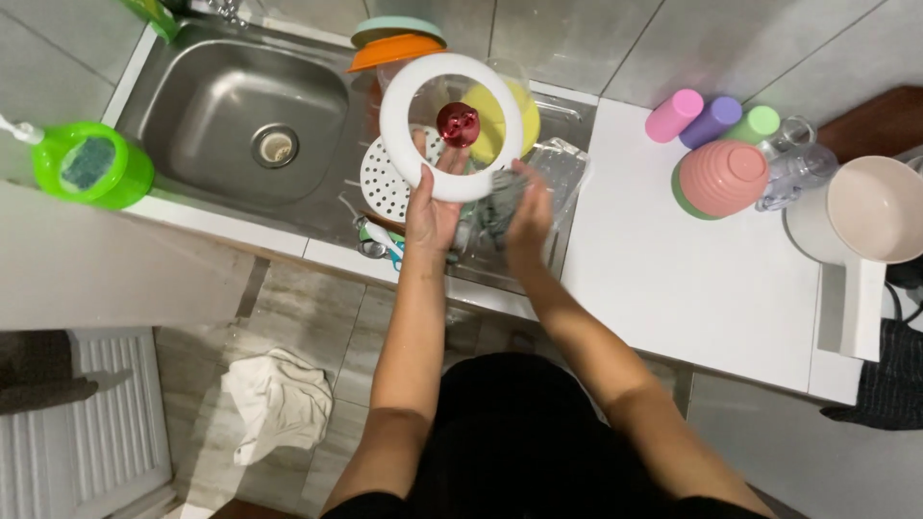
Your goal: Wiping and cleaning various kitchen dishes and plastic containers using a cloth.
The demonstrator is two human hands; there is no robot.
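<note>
Both bare arms reach straight forward from the body, elbows bent slightly outward. The left hand point(433, 213) is raised, its fingers curled and thumb pressed up in a firm pinch. The right hand point(529, 213) is level beside it, palm turned inward, fingers loosely spread and blurred.

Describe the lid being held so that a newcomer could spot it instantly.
Start at the steel sink; just to its right, over the draining area, the left hand holds up a round lid. Unlike the coloured plates behind it, it has a white rim, a clear centre and a dark red knob.
</note>
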